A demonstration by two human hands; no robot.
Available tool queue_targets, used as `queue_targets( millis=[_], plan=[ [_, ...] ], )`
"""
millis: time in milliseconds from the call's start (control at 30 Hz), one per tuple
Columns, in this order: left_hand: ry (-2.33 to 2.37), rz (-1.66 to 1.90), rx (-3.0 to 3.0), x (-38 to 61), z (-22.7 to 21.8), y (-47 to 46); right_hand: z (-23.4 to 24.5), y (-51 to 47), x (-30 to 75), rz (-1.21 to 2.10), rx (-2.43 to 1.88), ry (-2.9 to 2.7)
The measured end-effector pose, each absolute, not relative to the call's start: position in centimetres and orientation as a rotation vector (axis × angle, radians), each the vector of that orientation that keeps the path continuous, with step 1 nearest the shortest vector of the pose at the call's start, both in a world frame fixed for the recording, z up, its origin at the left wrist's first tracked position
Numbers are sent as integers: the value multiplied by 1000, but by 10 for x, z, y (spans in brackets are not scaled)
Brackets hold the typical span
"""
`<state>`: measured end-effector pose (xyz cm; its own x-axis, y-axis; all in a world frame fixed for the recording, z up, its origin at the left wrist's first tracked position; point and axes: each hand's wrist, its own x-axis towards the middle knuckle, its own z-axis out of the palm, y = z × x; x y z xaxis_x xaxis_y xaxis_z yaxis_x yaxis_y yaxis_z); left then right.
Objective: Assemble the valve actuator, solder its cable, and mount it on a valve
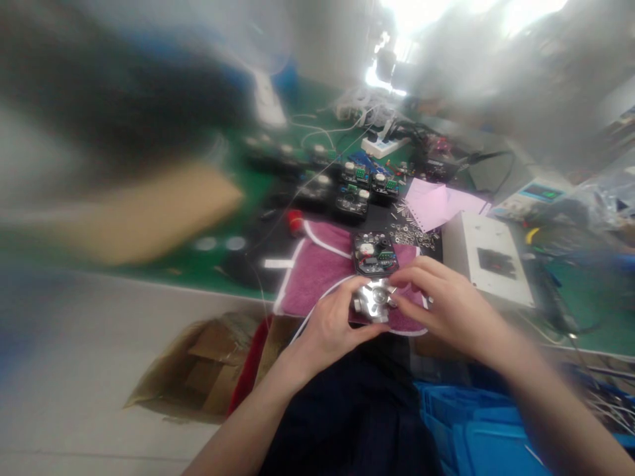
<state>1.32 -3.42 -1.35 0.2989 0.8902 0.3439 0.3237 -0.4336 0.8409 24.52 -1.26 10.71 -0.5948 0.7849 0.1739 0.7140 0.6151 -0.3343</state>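
Observation:
My left hand (335,320) grips a shiny silver metal housing (374,301) from the left, with fingers at its top edge and the thumb beneath. It has a round centre and short projecting ends. The fingers of my right hand (436,294) are pinched together at the housing's right side; whatever may be between the fingertips is too small to make out. Just beyond, a black open case with a circuit board (376,254) lies on a purple cloth (315,277) with white edging. The housing is held over the cloth's near edge.
Several similar black units (352,201) stand farther back. Loose metal fasteners (414,235) lie by pink paper sheets (434,201). A white box (486,258) stands at right, a red cap (294,221) at left. Blue bins (476,423) and a cardboard box (198,370) sit below. A blurred co-worker's arm (163,211) reaches in from the left.

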Motion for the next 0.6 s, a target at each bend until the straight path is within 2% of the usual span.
queue_targets(
  millis=[167,600],
  plan=[
    [1097,1102,1925,13,-15,-34,94,-17,230,349,-1263,-2600],
    [1298,1081,1991,1,-47,-20,116,-19,216,68,-1308,-2799]
  ],
)
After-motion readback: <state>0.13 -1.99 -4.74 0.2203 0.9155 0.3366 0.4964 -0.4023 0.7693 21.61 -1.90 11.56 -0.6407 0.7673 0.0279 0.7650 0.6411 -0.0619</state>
